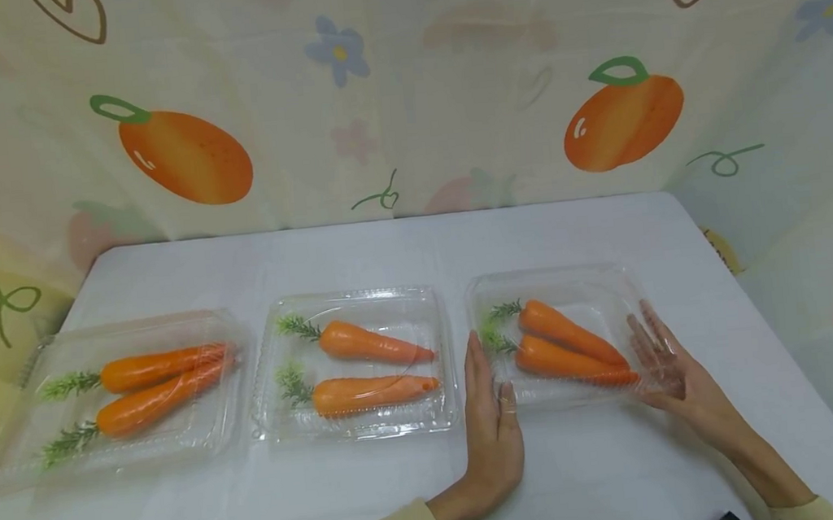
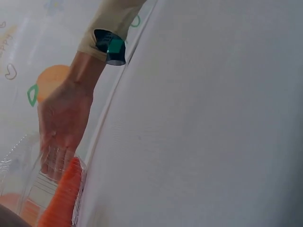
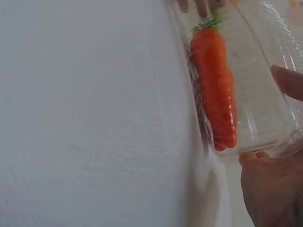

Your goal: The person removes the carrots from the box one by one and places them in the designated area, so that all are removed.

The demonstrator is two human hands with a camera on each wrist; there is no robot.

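Head view: fingers of the left hand (image 1: pixel 492 429) are straight and together, the thumb slightly apart, along the left side of a clear container (image 1: pixel 588 294), while those of the right hand (image 1: pixel 678 374) are straight and a little spread against its right side. Between the hands, the container holds two orange carrots (image 1: pixel 564 363) with green tops (image 1: pixel 494 337), side by side. Farther left on the white table (image 1: pixel 595 474) sit a middle container (image 1: pixel 391 311) and a left container (image 1: pixel 151 336), each with two more carrots (image 1: pixel 371 392)
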